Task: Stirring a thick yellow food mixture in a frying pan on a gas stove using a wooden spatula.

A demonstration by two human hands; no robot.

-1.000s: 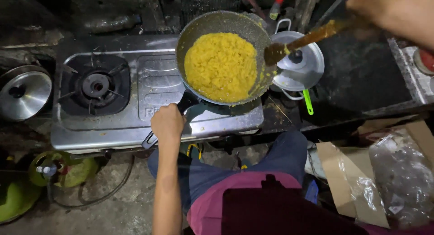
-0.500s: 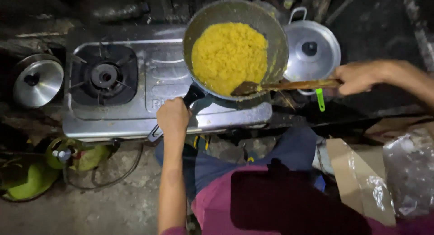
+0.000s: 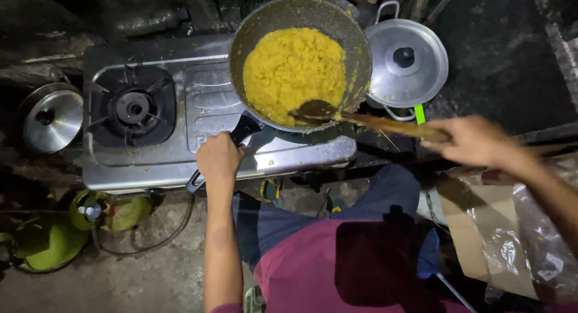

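A dark frying pan (image 3: pixel 360 54) full of yellow crumbly food (image 3: pixel 293 71) sits on the right burner of a steel two-burner gas stove (image 3: pixel 205 102). My left hand (image 3: pixel 218 159) grips the pan's black handle (image 3: pixel 244 129) at the stove's front edge. My right hand (image 3: pixel 474 141) holds a wooden spatula (image 3: pixel 385 124) by its shaft; the spatula's dark blade (image 3: pixel 314 110) lies in the food at the pan's near rim.
A lidded aluminium pot (image 3: pixel 407 62) stands right of the pan. The left burner (image 3: pixel 132 107) is bare. A steel lid (image 3: pixel 52 119) lies left of the stove. A green gas cylinder (image 3: pixel 48 244) with hose sits lower left; cardboard and plastic wrap (image 3: pixel 512 241) lower right.
My right hand came down from the upper right and brought the spatula into the near side of the pan. My left hand kept its grip on the handle.
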